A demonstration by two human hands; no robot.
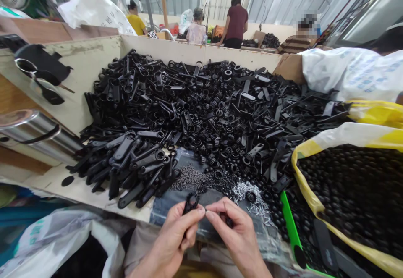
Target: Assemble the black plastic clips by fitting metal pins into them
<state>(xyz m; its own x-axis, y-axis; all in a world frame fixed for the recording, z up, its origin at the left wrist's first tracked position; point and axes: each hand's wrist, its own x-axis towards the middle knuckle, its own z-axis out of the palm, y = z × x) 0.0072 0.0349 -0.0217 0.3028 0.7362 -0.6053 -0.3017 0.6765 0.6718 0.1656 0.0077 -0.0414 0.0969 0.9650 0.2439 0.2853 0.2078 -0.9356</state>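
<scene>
My left hand [178, 229] is closed round a black plastic ring-ended part [190, 201], whose ring stands up above the fingers. Thumb and forefinger of my right hand [236, 229] pinch a tiny dark piece that meets the left thumb tip; its kind is too small to make out. Another black piece [226, 219] shows partly under the right fingers. Just beyond both hands, on a denim cloth [182, 196], lie small brownish metal pieces [190, 177], tiny black pieces [222, 181] and silver pins [248, 192]. A black ring [251, 196] rests among the pins.
A big heap of black plastic parts [195, 101] fills the walled bench. Long black handles [126, 173] lie front left, beside a steel flask [37, 131]. On the right are a yellow-edged sack [302, 177] of round black pieces and a green strip [290, 223]. Several people work behind.
</scene>
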